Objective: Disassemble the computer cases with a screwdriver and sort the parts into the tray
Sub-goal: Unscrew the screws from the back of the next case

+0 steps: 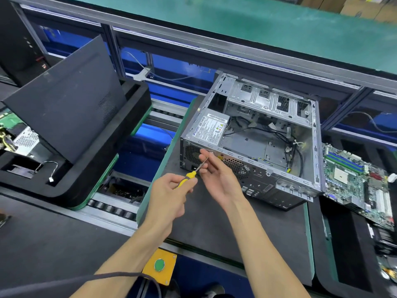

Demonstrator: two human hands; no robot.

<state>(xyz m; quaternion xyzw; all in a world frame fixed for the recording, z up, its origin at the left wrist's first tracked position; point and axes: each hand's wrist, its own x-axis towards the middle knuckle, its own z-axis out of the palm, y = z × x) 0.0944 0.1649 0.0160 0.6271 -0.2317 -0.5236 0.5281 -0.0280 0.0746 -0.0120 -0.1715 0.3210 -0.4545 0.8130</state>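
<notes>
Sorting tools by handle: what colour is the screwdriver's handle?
Yellow, on the screwdriver in the left hand; head view.

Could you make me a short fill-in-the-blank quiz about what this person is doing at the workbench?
1. The left hand grips a screwdriver whose handle is ____.
2. The right hand steadies the screwdriver's metal ____ with its fingertips.
3. The open computer case still holds its power supply in the corner ____ to the hands.
4. A green motherboard lies to the ____ of the case.

Missing words: yellow; shaft; nearest; right
</notes>
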